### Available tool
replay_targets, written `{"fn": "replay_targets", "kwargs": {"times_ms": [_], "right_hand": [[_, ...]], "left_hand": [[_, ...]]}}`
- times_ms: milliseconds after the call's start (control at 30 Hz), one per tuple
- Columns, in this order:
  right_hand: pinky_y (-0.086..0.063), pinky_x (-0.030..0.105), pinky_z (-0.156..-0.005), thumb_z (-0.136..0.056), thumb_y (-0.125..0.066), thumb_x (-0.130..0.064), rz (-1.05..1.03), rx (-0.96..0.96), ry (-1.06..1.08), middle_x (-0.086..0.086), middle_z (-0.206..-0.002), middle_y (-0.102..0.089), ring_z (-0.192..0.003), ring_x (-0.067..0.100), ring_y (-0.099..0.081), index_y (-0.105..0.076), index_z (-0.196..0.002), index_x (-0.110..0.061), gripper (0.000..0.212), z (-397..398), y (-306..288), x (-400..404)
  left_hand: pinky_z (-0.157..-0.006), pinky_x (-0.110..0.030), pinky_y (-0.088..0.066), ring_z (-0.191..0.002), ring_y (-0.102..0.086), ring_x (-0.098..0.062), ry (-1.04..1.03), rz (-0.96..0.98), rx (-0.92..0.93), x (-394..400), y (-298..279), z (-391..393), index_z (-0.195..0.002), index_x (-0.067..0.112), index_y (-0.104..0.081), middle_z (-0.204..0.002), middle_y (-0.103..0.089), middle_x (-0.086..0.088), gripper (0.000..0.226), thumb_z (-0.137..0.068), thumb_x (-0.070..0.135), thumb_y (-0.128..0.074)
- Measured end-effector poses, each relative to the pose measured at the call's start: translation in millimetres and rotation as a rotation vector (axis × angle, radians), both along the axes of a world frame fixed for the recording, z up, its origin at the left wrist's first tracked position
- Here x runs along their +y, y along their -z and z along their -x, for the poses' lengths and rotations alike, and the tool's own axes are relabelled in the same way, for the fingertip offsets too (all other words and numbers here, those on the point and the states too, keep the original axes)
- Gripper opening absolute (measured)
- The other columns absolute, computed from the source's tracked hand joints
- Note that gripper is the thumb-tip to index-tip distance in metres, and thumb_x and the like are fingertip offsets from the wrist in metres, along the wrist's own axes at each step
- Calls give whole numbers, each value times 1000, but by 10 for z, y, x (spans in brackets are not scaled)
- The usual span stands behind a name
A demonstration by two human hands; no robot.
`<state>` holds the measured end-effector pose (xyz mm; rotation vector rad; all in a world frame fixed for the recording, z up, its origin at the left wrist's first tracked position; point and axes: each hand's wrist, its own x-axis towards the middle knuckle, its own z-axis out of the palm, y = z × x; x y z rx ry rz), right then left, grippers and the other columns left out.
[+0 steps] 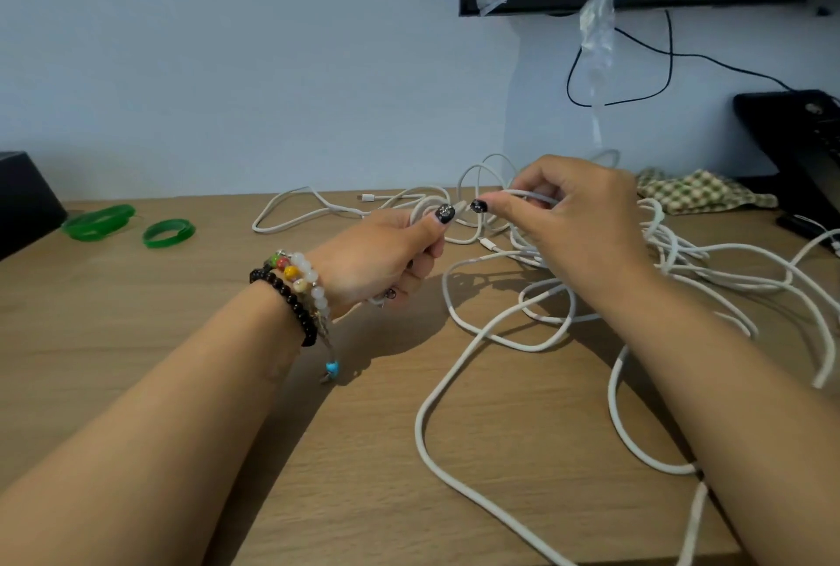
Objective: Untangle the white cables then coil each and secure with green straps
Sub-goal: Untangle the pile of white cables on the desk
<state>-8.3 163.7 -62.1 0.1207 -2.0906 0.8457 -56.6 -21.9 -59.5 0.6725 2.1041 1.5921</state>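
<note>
Both hands are gripping the cables [522, 340]: the left hand [379, 258] is curling round a bundle, the right hand [577, 210] is pinching a strand above the tabletop [182, 315]. The straps [168, 233] are lying far left.

soft even daylight, faint shadows under the arms, wide-angle bending at edges.

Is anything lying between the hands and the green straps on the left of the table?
Nothing visible does. The green straps lie on bare table, apart from the white cables, which both the left hand and right hand hold.
</note>
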Motion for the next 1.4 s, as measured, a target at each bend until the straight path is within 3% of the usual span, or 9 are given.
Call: {"fn": "replay_targets", "kwargs": {"times_ms": [233,367,567,733,833,900,1000,1233,1400], "right_hand": [[-38,14,-56,-87,-69,-36,-53,-136,5,-14,-62,-58,-58,3,-53,-72,-80,-18,19,38,-4,32],[-39,15,-59,-91,-65,-27,-145,-204,35,-4,-73,-66,-68,6,-56,-73,-87,-18,13,75,-10,88],[-47,32,-82,-86,-67,-28,-342,-328,116,-6,-93,-58,-90,13,-54,-69,-95,-23,11,59,-32,183],[-38,23,-61,-74,-73,-50,-265,-622,142,-11,-89,-61,-83,7,-56,-68,-89,-32,24,-31,-139,314],[-48,24,-70,-76,-72,-46,-179,-782,-9,-13,-90,-68,-85,4,-61,-74,-88,-32,19,-59,-144,270],[-53,29,-78,-82,-70,-36,-134,-798,-78,-9,-91,-72,-86,7,-65,-76,-89,-28,12,-61,-117,213],[-57,33,-78,-86,-68,-25,-95,-755,-76,-3,-86,-73,-81,12,-67,-76,-89,-23,9,-28,-63,150],[-41,23,-71,-89,-63,-18,-19,-539,-45,-16,-80,-64,-79,4,-59,-70,-86,-27,11,5,-4,15],[-53,39,-89,-91,-56,-4,467,-652,-304,11,-88,-75,-80,25,-68,-74,-99,-7,20,24,-15,-4]], "left_hand": [[-37,-17,-27,-37,-28,-6,-307,-440,-56,-5,-72,102,-72,18,-41,-46,-35,11,37,-105,33,-34],[-36,-18,-24,-38,-24,-5,-416,-678,-184,-117,-109,215,-72,21,-40,-48,-30,11,36,-104,38,-37],[-37,-19,-21,-40,-20,-6,-489,-802,-237,-150,-62,290,-71,22,-38,-50,-24,10,39,-104,42,-35],[-37,-19,-20,-39,-19,-6,-605,-922,-274,-230,-83,362,-69,22,-37,-47,-22,11,40,-105,40,-34],[-36,-19,-20,-39,-19,-7,-612,-887,-274,-237,-71,377,-69,21,-37,-48,-23,10,39,-104,38,-36],[-35,-19,-21,-39,-21,-7,-556,-816,-268,-196,-50,346,-70,21,-37,-48,-25,10,36,-103,36,-40],[-37,-19,-25,-40,-24,-7,-428,-632,-154,-121,-2,261,-71,22,-37,-47,-28,10,34,-99,32,-52],[-35,-19,-26,-37,-25,-8,-274,-330,-46,-16,104,145,-66,18,-49,-50,-29,5,30,-93,14,-62],[-35,-20,-28,-37,-30,-9,-224,-174,-22,23,129,87,-72,15,-54,-46,-36,6,22,-92,13,-64]]}}
